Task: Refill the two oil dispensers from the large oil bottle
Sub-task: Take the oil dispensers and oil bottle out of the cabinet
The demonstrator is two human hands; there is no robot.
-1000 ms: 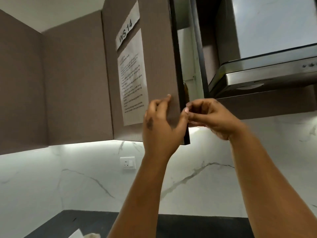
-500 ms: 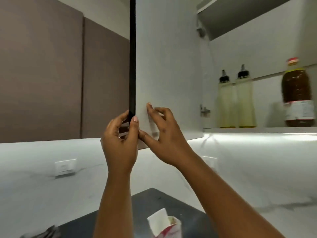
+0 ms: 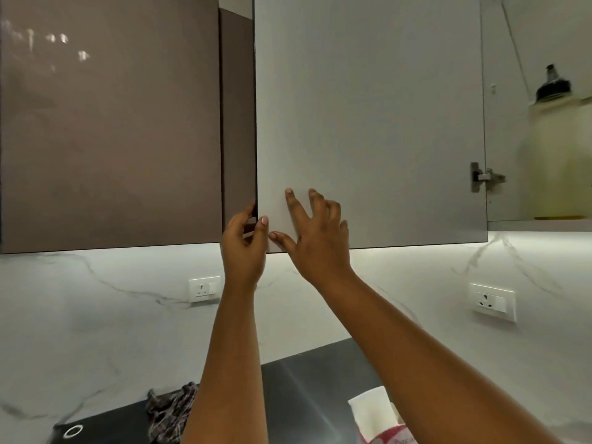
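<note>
The cabinet door (image 3: 368,123) shows a smooth, matt pale-grey inner face with a dark edge. Left of the door, the neighbouring brown fronts (image 3: 109,123) look glossy, with reflections. Right of it, a shiny metal hinge (image 3: 480,177) and a translucent plastic oil dispenser (image 3: 557,149) with a black cap. Below the door, polished white veined marble wall (image 3: 96,315), dark semi-gloss counter (image 3: 304,395), crumpled checked cloth (image 3: 169,411).

One oil dispenser (image 3: 559,145) stands upright on the shelf inside the open wall cupboard, at the far right edge of the view. It is a clear bottle with pale yellow oil inside and a black cap with a narrow spout. It looks blurred.
</note>
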